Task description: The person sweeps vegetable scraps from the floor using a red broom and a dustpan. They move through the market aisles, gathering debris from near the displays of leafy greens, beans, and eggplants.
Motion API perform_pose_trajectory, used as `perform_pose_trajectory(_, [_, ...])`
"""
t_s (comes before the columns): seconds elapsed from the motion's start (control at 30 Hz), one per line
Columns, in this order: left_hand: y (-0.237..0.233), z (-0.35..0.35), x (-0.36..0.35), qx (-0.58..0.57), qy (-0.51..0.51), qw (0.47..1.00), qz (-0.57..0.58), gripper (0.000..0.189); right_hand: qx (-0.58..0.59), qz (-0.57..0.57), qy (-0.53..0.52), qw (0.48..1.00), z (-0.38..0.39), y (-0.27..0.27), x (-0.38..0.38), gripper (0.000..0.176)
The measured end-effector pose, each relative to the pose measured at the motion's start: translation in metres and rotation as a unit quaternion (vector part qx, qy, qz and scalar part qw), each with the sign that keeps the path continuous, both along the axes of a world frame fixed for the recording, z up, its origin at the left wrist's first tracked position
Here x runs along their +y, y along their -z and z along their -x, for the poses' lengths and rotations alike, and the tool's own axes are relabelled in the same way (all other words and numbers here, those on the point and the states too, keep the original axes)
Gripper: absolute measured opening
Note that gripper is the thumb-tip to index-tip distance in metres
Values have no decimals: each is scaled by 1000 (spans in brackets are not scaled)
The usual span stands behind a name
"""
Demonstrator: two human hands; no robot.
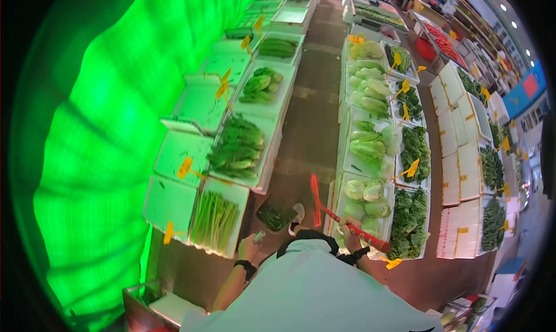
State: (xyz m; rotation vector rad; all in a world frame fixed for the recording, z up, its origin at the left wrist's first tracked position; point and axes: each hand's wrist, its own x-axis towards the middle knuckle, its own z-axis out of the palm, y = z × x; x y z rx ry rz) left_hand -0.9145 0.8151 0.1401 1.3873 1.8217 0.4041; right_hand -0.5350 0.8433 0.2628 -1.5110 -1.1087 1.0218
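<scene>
My right hand (pixel 350 236) is wrapped round the handle of a red broom (pixel 365 236), whose narrow red head (pixel 316 202) points forward, low over the brown floor. My left hand (pixel 248 248) is closed on a pale grey-green handle (pixel 259 236). Just beyond it on the floor sits a dark dustpan (pixel 267 209) with green leafy scraps (pixel 274 219) in it. Whether the handle joins the dustpan is hard to make out. A white shoe (pixel 297 212) stands right beside the dustpan.
A narrow aisle (pixel 315 106) runs ahead between vegetable stands. White foam boxes on the left hold green stalks (pixel 214 221) and leafy greens (pixel 237 147). Cabbages (pixel 365 197) and dark greens (pixel 408 219) line the right. Yellow price tags (pixel 184 168) stick up. A green-lit curtain (pixel 110 147) hangs left.
</scene>
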Motion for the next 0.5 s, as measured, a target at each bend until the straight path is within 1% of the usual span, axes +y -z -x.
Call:
perform_pose_trajectory(0.07, [-35, -19, 43, -20, 12, 1000, 11, 15, -25, 0, 23, 999, -10, 6, 19, 11])
perform_pose_trajectory(0.1, [-48, -26, 63, -29, 18, 999, 19, 14, -9, -6, 39, 999, -13, 5, 30, 11])
perform_pose_trajectory(0.13, [-46, -31, 84, -21, 30, 999, 5, 14, 6, -12, 54, 998, -17, 4, 42, 11])
perform_pose_trajectory(0.2, [-38, -43, 121, -6, 53, 998, -22, 12, 1, -20, 64, 998, -32, 8, 64, 10])
perform_pose_trajectory(0.3, [-90, -73, 198, -16, 71, 997, -36, 13, 13, 0, 77, 997, -54, 6, 108, 9])
perform_pose_trajectory(0.33, [-97, -79, 216, -19, 79, 996, -38, 13, 24, 14, 82, 996, -59, 6, 118, 9])
perform_pose_trajectory(0.37, [-77, -75, 234, 17, 98, 994, -35, 14, 30, 19, 84, 996, -62, 8, 127, 10])
perform_pose_trajectory(0.43, [-84, -80, 270, 22, 114, 991, -70, 18, 33, 27, 80, 996, -75, 6, 157, 10])
perform_pose_trajectory(0.5, [-93, -94, 311, 16, 116, 989, -89, 23, 10, 45, 89, 995, -78, -11, 192, 11])
